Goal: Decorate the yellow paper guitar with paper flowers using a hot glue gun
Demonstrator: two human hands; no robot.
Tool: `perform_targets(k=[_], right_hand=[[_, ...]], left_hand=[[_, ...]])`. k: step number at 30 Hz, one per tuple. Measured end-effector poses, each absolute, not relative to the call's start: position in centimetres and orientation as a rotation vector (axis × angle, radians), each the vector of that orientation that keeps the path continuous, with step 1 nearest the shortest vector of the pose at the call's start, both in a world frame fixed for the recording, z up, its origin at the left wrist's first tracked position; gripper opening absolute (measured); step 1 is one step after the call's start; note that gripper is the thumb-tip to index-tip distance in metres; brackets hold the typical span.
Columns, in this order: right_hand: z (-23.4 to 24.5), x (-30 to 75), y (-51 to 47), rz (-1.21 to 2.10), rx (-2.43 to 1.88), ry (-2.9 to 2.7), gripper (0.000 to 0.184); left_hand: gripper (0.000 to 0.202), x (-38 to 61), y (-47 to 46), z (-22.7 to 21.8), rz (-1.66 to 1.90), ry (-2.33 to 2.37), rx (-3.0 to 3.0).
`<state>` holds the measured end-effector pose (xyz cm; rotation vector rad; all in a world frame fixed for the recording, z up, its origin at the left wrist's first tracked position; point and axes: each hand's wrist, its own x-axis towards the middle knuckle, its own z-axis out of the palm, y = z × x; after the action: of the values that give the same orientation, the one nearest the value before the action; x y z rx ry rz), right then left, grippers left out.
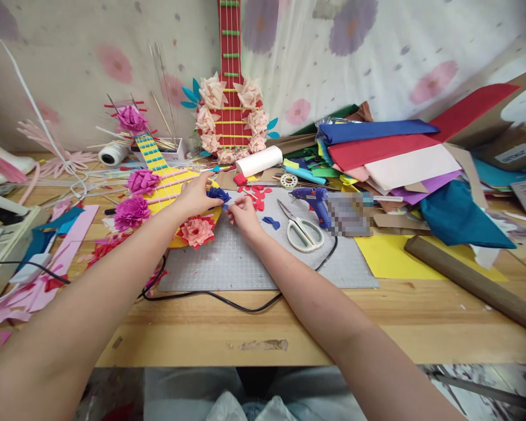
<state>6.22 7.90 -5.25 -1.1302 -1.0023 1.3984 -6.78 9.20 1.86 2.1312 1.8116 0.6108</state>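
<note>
My left hand (pixel 196 195) reaches over a yellow paper instrument (pixel 160 202) with strings. Its thumb and fingers close round a dark blue paper flower (pixel 218 193) at the instrument's right side. Just right of it, my right hand (pixel 244 214) pinches a small blue paper petal (pixel 227 206) against the flower's lower edge; the fingertips are partly hidden. A coral paper flower (pixel 197 231) and magenta paper flowers (pixel 132 213) sit on the instrument. Loose blue petals (pixel 271 221) and red petals (pixel 258 199) lie on the grey cutting mat (pixel 219 270).
White-handled scissors (pixel 305 234) and a blue glue gun (pixel 318 204) lie right of my hands. A black cord (pixel 241 305) loops along the mat's front. Behind stands a red instrument (pixel 231 111). Coloured paper (pixel 390 146) is heaped at right, with a brown roll (pixel 469 280) in front.
</note>
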Motion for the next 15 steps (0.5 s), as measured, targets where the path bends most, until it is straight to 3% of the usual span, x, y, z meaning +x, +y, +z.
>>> perform_targets(k=[15], right_hand=[[-4.49, 5.6, 7.51, 1.42, -1.155, -0.946, 0.026]], left_hand=[[0.078, -7.15, 9.51, 1.3, 0.643, 1.796, 2.09]])
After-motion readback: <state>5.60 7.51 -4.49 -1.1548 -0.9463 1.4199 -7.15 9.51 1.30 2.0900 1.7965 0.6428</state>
